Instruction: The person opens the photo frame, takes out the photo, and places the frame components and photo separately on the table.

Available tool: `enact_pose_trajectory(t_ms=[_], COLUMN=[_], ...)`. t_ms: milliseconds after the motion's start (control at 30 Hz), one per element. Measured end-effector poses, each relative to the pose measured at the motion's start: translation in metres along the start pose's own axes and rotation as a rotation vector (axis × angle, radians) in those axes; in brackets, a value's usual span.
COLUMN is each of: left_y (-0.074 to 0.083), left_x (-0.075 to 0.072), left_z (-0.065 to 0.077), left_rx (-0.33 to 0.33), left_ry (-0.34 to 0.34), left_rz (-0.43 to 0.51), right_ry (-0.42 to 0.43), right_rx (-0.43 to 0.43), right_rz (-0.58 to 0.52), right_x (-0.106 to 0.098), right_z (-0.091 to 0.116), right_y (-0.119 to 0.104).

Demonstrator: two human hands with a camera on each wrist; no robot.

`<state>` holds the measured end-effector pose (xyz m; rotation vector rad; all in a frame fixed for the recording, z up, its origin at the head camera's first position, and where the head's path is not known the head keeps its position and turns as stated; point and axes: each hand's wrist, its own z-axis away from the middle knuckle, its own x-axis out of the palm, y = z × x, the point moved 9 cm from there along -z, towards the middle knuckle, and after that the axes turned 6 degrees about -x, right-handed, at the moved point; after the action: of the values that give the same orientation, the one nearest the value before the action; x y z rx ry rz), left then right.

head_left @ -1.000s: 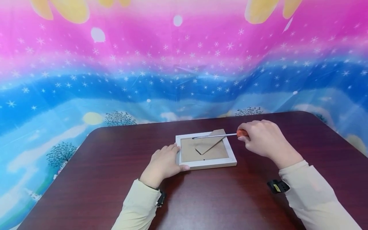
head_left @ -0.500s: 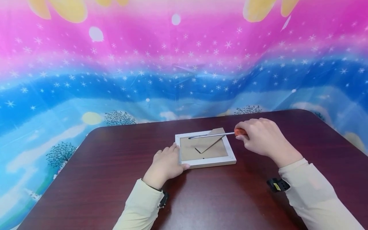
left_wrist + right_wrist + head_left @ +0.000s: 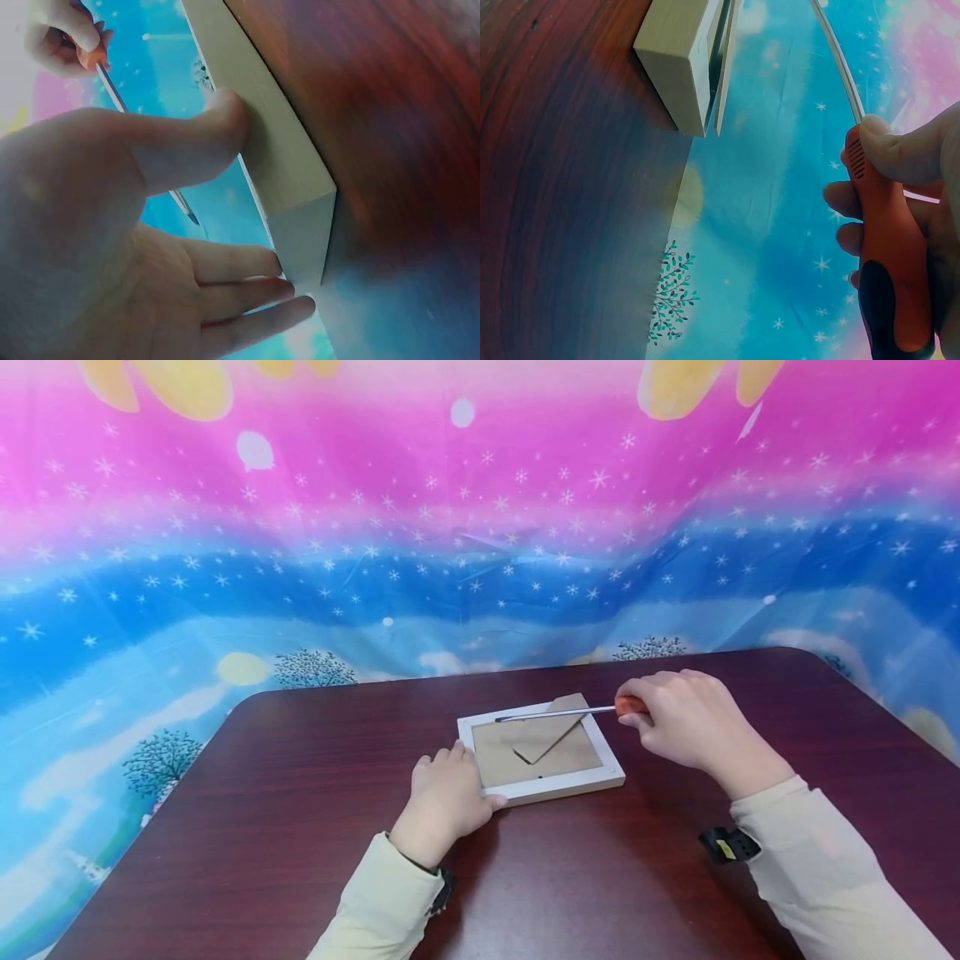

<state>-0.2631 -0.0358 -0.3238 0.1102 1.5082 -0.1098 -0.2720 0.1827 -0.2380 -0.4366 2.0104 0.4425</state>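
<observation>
A white picture frame (image 3: 562, 787) lies face down on the table, its brown backing board (image 3: 498, 760) showing. A pointed brown stand leg (image 3: 557, 735) on the backing overhangs the far rim. My left hand (image 3: 444, 793) rests at the frame's left end. Its thumb (image 3: 225, 124) presses on the near side, and straight fingers (image 3: 240, 296) touch the left side. My right hand (image 3: 686, 722) grips the orange handle of a screwdriver (image 3: 892, 247). The metal shaft (image 3: 558, 713) crosses low over the frame, its flat tip at the backing's far left corner.
The dark red wooden table (image 3: 300, 818) has rounded far corners. Right behind it hangs a pink and blue cloth (image 3: 420, 527) with snowflakes and trees. Black straps (image 3: 727, 845) show at both wrists, below pale sleeves (image 3: 817, 852).
The frame has turned slightly counterclockwise, and my left hand has shifted a little right and toward me with it. My right hand and the screwdriver stay almost in place.
</observation>
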Motion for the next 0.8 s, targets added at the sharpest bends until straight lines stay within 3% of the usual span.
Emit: enact_pose_trajectory(t_ms=[267, 500, 800], left_y=[0.008, 0.01, -0.01], left_x=[-0.003, -0.006, -0.008], left_z=[0.005, 0.005, -0.003], left_rx=[-0.019, 0.002, 0.119], left_ry=[0.031, 0.076, 0.031], left_rz=[-0.055, -0.081, 0.089], right_ry=[-0.017, -0.034, -0.026], right_rx=[0.019, 0.025, 0.017], right_rz=[-0.009, -0.007, -0.006], right_x=[0.001, 0.001, 0.003], right_z=[0.0, 0.001, 0.001], right_y=[-0.001, -0.001, -0.003])
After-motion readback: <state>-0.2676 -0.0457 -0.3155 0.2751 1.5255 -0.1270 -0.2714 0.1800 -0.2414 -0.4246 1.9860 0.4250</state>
